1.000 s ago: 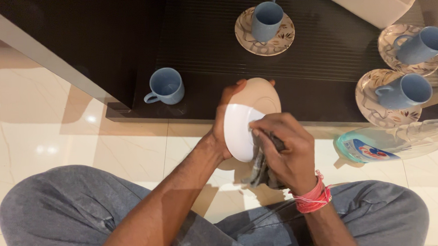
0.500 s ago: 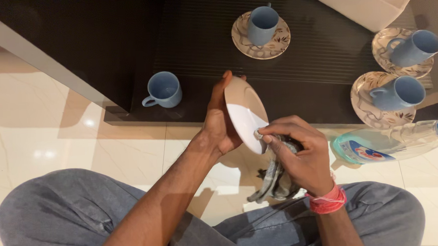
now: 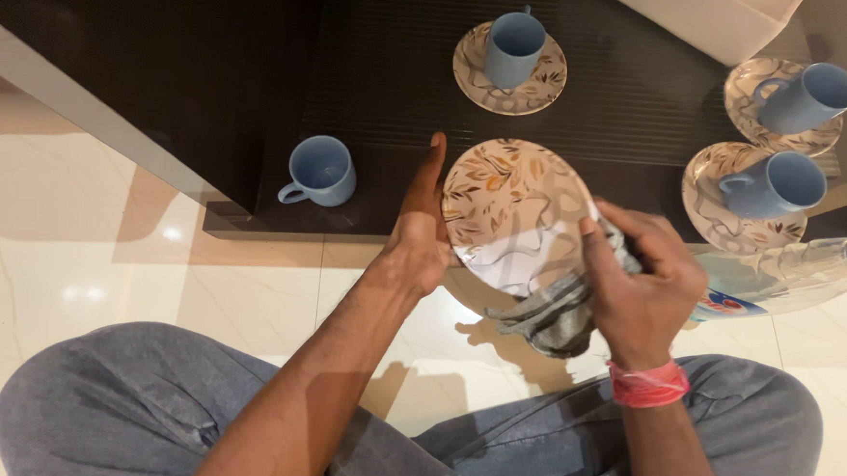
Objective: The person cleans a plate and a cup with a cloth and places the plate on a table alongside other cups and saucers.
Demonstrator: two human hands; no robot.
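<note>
Seated cross-legged in grey trousers (image 3: 143, 417) on a pale tiled floor (image 3: 77, 256), facing a dark low table (image 3: 376, 67).

Change since half a second ago: the saucer (image 3: 514, 209) has been turned. Then it showed its plain white underside, edge-on toward the camera; now the patterned face with brown leaves looks up. The wiping looks to have passed from the back of the saucer to its front.

The saucer sits over the near edge of the dark low table, held in the air and tilted.

Left hand (image 3: 421, 233): closed on the saucer's left rim, thumb pointing up along the edge and away from the body, fingers hidden behind the saucer. Forearm runs up from the lower left.

Right hand (image 3: 644, 289): closed around a grey cloth (image 3: 548, 318), thumb pressed on the saucer's right rim, cloth bunched under the lower right edge and hanging loose below. Red thread band (image 3: 649, 386) on that wrist.

On the dark low table: a white tray (image 3: 720, 0) at the far right corner; three blue cups on matching patterned saucers, one at the far middle (image 3: 513, 45) and two to the right (image 3: 807, 97) (image 3: 773, 186); one bare blue cup (image 3: 321, 171) left of the held saucer.

On the floor just off the table's near right edge: a clear bottle of blue liquid (image 3: 783, 272), lying on its side.
</note>
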